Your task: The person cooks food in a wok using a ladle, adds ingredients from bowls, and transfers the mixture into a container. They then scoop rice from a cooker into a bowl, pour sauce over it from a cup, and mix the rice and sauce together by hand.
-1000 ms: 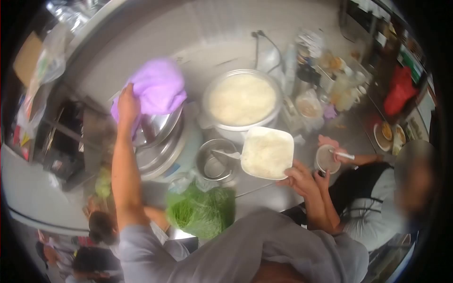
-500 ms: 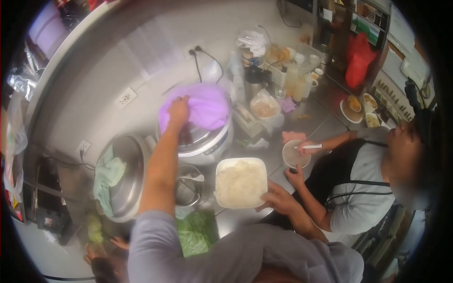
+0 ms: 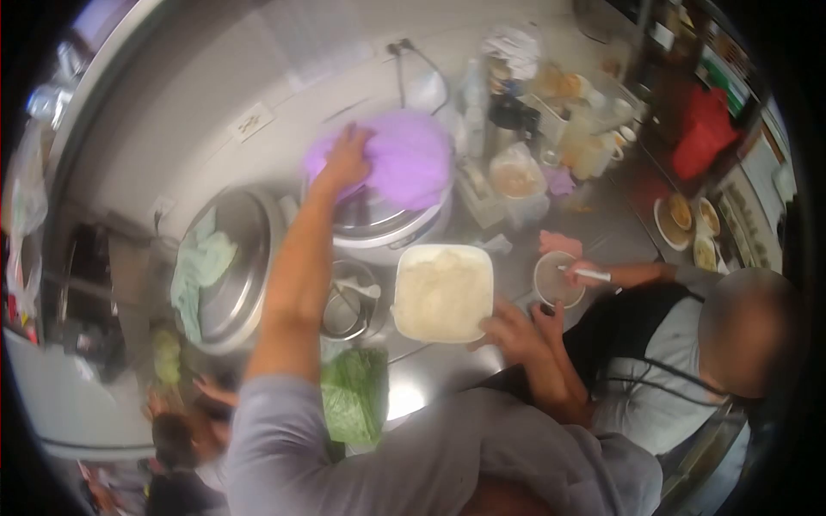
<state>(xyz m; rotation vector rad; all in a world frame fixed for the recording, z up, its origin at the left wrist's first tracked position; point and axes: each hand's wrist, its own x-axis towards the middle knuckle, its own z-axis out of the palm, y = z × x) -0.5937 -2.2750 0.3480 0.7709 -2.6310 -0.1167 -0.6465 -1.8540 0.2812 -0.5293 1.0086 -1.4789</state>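
My left hand reaches out over a large round cooker and grips a purple cloth spread across its shiny metal lid. The lid sits on the cooker; whether a knob is under the cloth is hidden. In my right hand is a white square bowl full of white rice, held by its right side in front of the cooker. A metal pot with a light-handled utensil stands left of the bowl.
A second cooker lid with a green cloth is at left. A green plastic bag lies nearer me. On the right a co-worker stirs a round bowl. Bottles crowd the back. Another person works at lower left.
The view has turned, so the counter things appear shifted, mostly rightward or upward. Both hands keep their holds: left on the purple cloth, right on the rice bowl.
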